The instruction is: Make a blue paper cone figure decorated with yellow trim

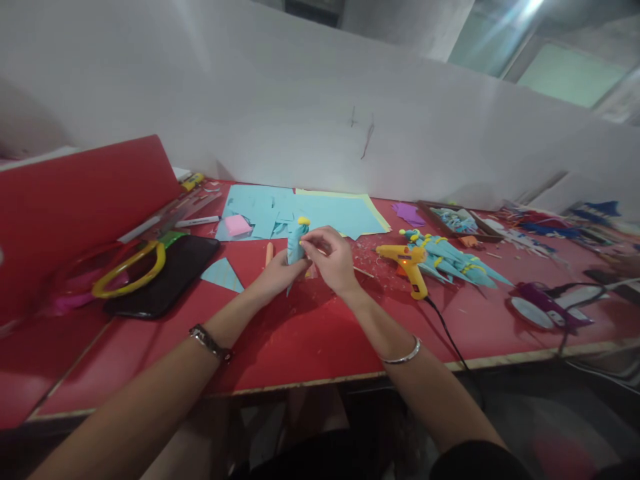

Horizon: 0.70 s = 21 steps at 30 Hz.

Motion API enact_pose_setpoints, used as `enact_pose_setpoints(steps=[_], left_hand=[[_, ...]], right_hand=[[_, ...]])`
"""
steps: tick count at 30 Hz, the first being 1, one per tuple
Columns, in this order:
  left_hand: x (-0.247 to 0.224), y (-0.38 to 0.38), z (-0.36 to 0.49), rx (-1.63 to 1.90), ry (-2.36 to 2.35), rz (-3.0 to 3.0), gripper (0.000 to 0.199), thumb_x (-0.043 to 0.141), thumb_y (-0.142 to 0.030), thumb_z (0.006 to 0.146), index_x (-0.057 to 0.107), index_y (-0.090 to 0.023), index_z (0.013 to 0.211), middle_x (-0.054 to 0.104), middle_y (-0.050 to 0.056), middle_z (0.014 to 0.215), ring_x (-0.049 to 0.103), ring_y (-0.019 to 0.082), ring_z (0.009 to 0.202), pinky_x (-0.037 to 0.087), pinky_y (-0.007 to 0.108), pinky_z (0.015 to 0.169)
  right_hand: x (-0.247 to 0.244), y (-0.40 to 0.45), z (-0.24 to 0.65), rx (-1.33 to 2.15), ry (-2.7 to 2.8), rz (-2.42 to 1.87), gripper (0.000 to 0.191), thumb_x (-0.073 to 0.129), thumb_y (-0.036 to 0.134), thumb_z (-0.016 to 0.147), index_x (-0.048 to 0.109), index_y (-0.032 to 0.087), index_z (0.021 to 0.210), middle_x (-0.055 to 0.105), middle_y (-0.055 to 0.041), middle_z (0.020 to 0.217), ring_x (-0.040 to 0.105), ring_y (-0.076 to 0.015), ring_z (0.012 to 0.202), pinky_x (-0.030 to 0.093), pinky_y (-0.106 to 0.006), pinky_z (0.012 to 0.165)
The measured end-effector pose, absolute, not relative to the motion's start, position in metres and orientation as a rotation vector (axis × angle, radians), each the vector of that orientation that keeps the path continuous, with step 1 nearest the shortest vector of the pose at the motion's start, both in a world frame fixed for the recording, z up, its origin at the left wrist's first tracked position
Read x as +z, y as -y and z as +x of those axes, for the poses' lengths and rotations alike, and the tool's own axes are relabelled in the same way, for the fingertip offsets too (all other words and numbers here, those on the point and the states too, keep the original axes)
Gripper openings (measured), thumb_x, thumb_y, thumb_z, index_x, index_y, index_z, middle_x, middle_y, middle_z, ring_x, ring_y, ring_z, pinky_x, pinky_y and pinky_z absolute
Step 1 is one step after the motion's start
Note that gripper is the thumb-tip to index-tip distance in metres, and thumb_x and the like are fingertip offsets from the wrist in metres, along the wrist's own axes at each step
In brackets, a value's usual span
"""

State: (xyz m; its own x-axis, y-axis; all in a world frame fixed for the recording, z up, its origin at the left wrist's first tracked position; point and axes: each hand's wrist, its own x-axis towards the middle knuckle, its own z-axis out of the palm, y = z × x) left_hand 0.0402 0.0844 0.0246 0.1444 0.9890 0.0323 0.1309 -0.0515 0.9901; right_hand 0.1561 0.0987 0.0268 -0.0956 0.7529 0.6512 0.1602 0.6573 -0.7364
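Light-blue paper, and what a slim shape it makes: a light-blue paper cone (296,247) stands nearly upright in the left hand (283,273), above the red tabletop (310,347). Its long axis runs up and down, the head leaning slightly right, the narrow tip pointing down below the left fingers. Rounded yellow trim (303,221) crowns it, with gathered blue folds just beneath and a wrapped-looking body.

The left hand grips it low, thumb against fingers. And here's the right hand (330,257), fingertips drawn together in a pinch at the cone's side, beside a tiny yellow spot; whether they hold it, I can't tell.

Right of the hands lies a yellow glue gun (407,260), orange light glowing, beside a pile of blue-and-yellow paper cones (450,260). Beyond the hands, flat pale-blue sheets (260,203); to their left, a striped blue paper triangle (223,275).
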Motion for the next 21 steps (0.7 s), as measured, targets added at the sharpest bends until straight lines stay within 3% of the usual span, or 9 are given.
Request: enact_pose_setpoints(steps=[9,13,21], left_hand=[[0.018,-0.088,0.042,1.123,-0.929,1.191,0.025,0.058,-0.021,0.061,0.035,-0.018,0.052,0.031,-0.008,0.041,0.028,0.004,0.039,0.022,0.019,0.040],[0.016,-0.088,0.049,1.162,-0.859,0.981,0.029,0.060,-0.021,0.061,0.032,-0.018,0.053,0.029,-0.009,0.042,0.028,0.002,0.039,0.025,0.017,0.041],[0.018,-0.094,0.046,1.212,-0.922,0.922,0.022,0.062,-0.022,0.060,0.041,-0.016,0.054,0.039,-0.007,0.045,0.034,0.003,0.039,0.028,0.017,0.040]], right_hand=[[0.027,-0.098,0.155,0.632,1.637,-0.786,0.011,0.049,0.028,0.078,0.056,0.019,0.081,0.054,-0.0026,0.086,0.054,-0.0115,0.079,0.048,-0.025,0.071],[0.024,-0.099,0.151,0.551,1.653,-0.801,0.010,0.051,0.027,0.078,0.056,0.020,0.082,0.054,-0.0026,0.088,0.053,-0.0111,0.078,0.047,-0.025,0.073],[0.018,-0.115,0.164,0.579,1.511,-0.938,0.019,0.042,0.029,0.080,0.056,0.017,0.077,0.056,-0.0033,0.082,0.054,-0.0118,0.079,0.045,-0.024,0.071]])
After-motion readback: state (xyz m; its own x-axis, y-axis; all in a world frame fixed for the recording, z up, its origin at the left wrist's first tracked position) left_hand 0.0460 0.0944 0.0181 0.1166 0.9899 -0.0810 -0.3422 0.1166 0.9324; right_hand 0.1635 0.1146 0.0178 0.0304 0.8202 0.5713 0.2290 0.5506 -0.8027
